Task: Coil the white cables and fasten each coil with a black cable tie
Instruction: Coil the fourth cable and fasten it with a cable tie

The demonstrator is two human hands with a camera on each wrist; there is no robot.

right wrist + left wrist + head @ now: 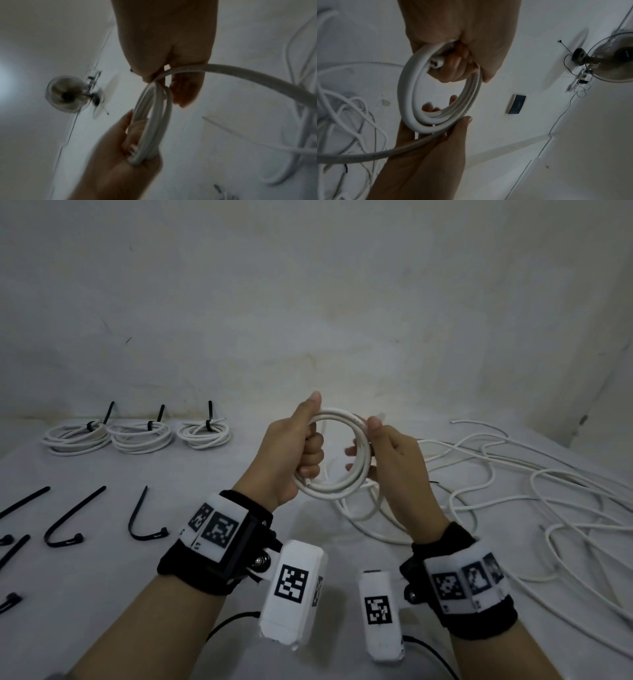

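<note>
I hold a partly wound white cable coil (pixel 334 490) upright above the table. My left hand (pixel 301 446) grips its left side, fingers curled through the ring and thumb up over the top. My right hand (pixel 387 450) pinches the right side, thumb on the outer strand. In the left wrist view the coil (pixel 410 97) runs from my left hand (pixel 462 54) to the right hand (pixel 428 155), and one strand (pixel 368 155) trails off left. The right wrist view shows the coil (pixel 154 119) edge-on under my right hand (pixel 171 54). Several loose black cable ties (pixel 73 517) lie at left.
Three finished coils (pixel 142 436), each bound with a black tie, sit in a row at the back left by the wall. A tangle of loose white cables (pixel 513 494) spreads over the right half of the table (pixel 205 481). A wall fan (pixel 616 60) hangs overhead.
</note>
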